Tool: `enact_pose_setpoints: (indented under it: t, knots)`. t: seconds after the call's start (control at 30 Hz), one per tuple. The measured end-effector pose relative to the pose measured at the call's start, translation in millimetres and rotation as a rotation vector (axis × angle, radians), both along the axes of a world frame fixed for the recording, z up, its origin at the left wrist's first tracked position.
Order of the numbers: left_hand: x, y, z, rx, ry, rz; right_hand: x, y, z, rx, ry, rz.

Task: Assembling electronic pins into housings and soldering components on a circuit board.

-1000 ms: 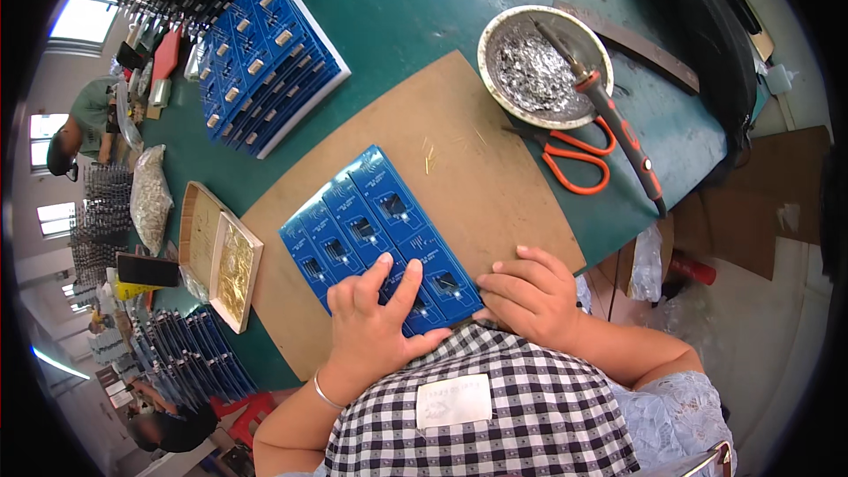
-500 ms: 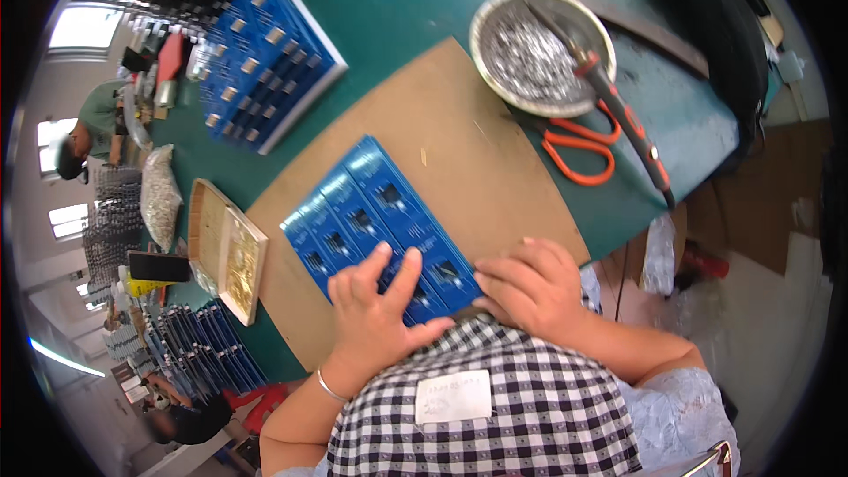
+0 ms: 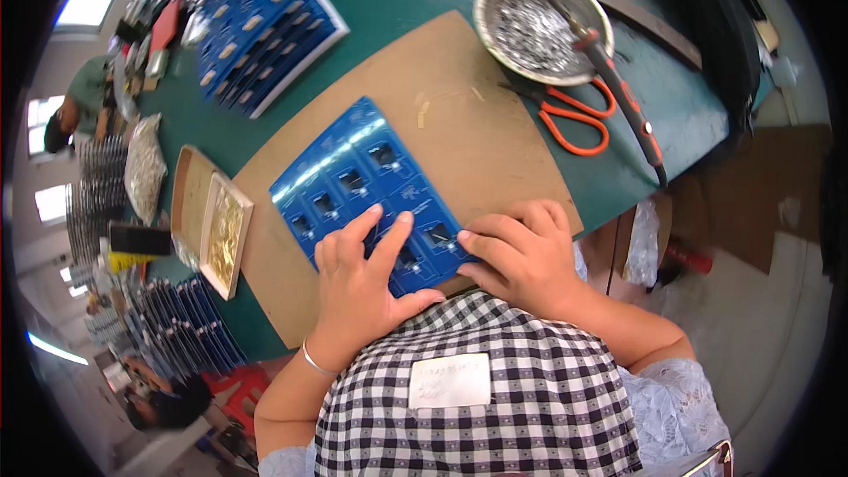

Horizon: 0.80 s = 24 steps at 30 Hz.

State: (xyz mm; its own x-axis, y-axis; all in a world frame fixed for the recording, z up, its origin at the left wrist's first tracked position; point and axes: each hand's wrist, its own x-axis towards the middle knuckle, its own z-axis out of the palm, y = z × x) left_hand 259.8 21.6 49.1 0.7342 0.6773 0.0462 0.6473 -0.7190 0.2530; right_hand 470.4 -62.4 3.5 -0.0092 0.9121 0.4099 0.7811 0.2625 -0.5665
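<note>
A blue circuit board panel [image 3: 340, 155] with several square dark patches in rows lies tilted on a brown cardboard sheet [image 3: 495, 146] in front of me. My left hand [image 3: 358, 278] rests on its near left part, index and middle fingers stretched out and apart on the surface, thumb spread toward the near edge. At the right edge, near the close corner, my right hand [image 3: 526, 256] has its fingers curled together, thumb and forefinger pinching the panel's edge. The palm side of that grip is hidden.
A bowl of silvery scraps [image 3: 539, 35] stands far right, with a soldering iron [image 3: 618, 88] across it and orange-handled scissors [image 3: 574, 119] alongside. A stack of blue boards [image 3: 265, 31] sits far left. Left are an open box with gold-coloured contents [image 3: 225, 234], a phone [image 3: 140, 238] and a bag [image 3: 144, 168].
The whole view has shifted, so the table things sit higher in the picture. Both hands stay on the panel, in nearly the same pose.
</note>
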Motion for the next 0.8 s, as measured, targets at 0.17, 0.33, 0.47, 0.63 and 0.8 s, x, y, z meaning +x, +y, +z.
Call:
enact_pose_setpoints:
  t: [0.17,0.33,0.47,0.63,0.8]
  knots:
    - [-36.2,1.7,23.2,0.192,-0.217,0.192,5.7,1.1,4.9,-0.110,-0.027,0.084]
    - [-146.6,25.5,30.1,0.532,-0.192,0.559,7.5,0.2,11.3,-0.135,-0.084,0.144]
    - [-198.7,33.9,40.3,0.659,-0.155,0.715,5.6,10.0,15.1,-0.152,-0.071,0.187]
    - [-218.1,34.8,11.2,0.450,-0.213,0.711,10.9,24.8,24.4,-0.088,-0.066,0.127]
    - [-216.3,37.4,-2.2,0.235,-0.185,0.706,-33.5,66.3,76.0,-0.113,0.628,0.636]
